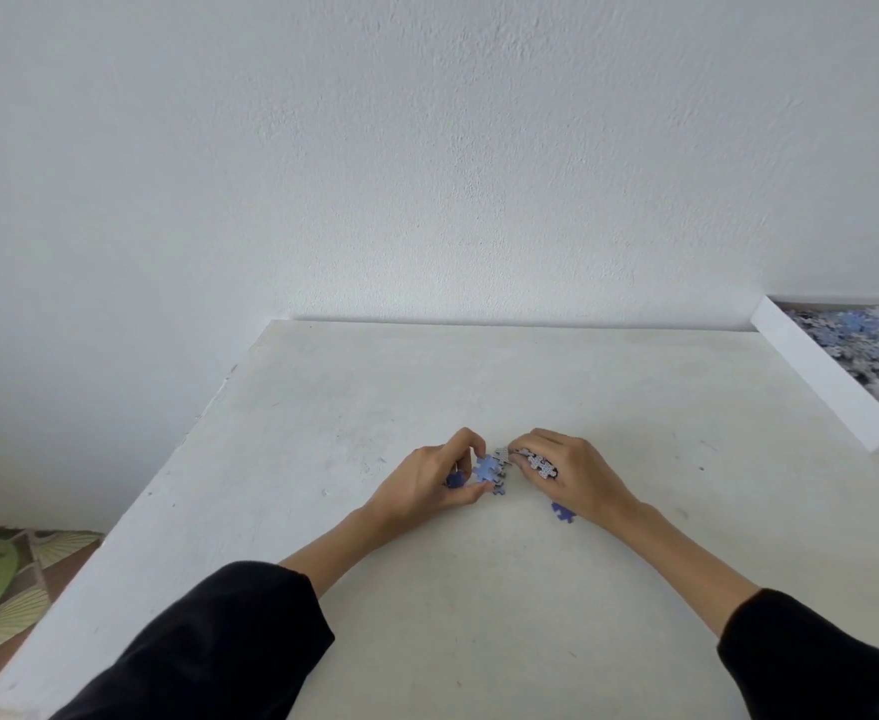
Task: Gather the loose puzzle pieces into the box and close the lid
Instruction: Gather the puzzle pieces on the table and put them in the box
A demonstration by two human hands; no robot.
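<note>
Both hands meet near the middle of the white table [427, 605], fingertips almost touching. The left hand [434, 483] pinches a light blue piece [488, 467] between thumb and forefinger, tilted up off the table, and a darker piece [455, 479] shows inside its curled palm. The right hand [575, 478] has its fingers curled over a small clutch of grey-backed pieces [538, 464], held against the palm; how many there are is hard to tell. Between the two hands a grey piece [502, 453] sits by the right fingertips, though whether it lies on the table or is held cannot be told. A small blue piece [499, 490] lies loose on the table just below the left thumb. A dark blue piece [562, 511] lies on the table beside the right wrist, partly tucked under it. The box [822, 379], white-walled and open, stands at the far right of the table, well apart from the hands, partly cut off by the edge of the view; it holds a heap of blue, grey and white pieces [866, 345]. Black sleeves [229, 641] cover both forearms to below the wrists. A plain white wall [427, 148] rises behind the table, and a leaf-patterned floor covering [0, 584] shows at the lower left.
</note>
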